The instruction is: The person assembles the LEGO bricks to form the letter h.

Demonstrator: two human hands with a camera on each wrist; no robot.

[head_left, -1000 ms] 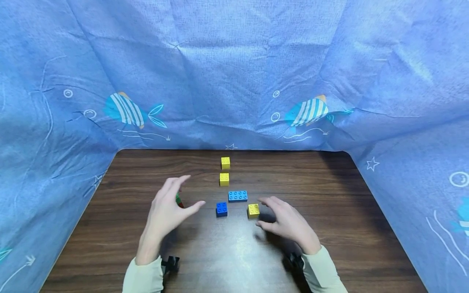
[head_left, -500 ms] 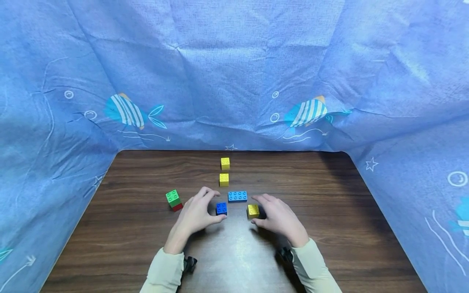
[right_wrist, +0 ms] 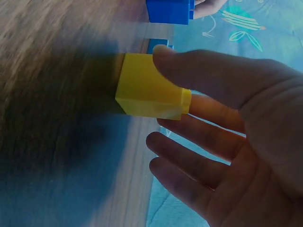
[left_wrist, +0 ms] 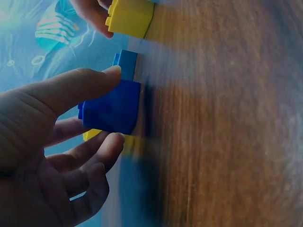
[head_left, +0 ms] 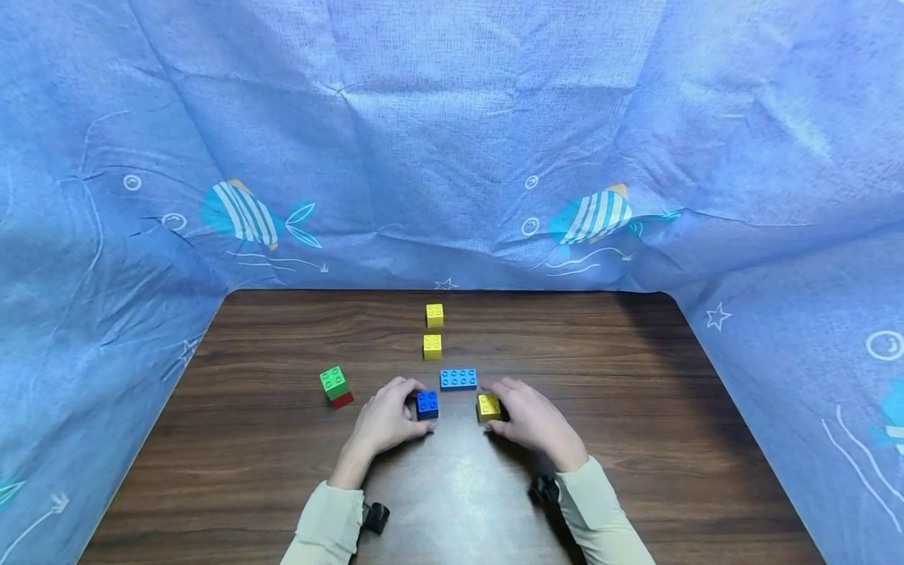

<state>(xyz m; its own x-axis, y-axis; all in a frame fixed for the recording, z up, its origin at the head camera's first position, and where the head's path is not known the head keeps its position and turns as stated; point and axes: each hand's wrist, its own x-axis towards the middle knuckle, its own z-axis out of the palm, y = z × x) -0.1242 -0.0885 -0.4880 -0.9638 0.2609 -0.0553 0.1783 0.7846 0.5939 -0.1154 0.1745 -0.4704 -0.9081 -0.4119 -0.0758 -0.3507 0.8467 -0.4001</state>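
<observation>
My left hand (head_left: 408, 408) pinches a dark blue square brick (head_left: 427, 404) that sits on the wooden table (head_left: 636, 439). In the left wrist view its thumb (left_wrist: 71, 87) lies on one side of that dark blue brick (left_wrist: 113, 109) and a finger on the other. My right hand (head_left: 504, 410) pinches a yellow square brick (head_left: 489, 406) just to the right. In the right wrist view the thumb (right_wrist: 213, 71) lies over the yellow brick (right_wrist: 147, 92), with the other fingers spread below it. Both bricks rest on the table.
A long light blue brick (head_left: 458, 379) lies just behind the two hands. Two more yellow bricks (head_left: 432, 346) (head_left: 435, 315) stand in a line further back. A green brick stacked on a red one (head_left: 335, 386) sits to the left. Blue fish-print cloth (head_left: 452, 157) walls in the table.
My left hand moved right from beside the green-red stack to the dark blue brick and closed on it. My right hand slid in and closed on the yellow brick.
</observation>
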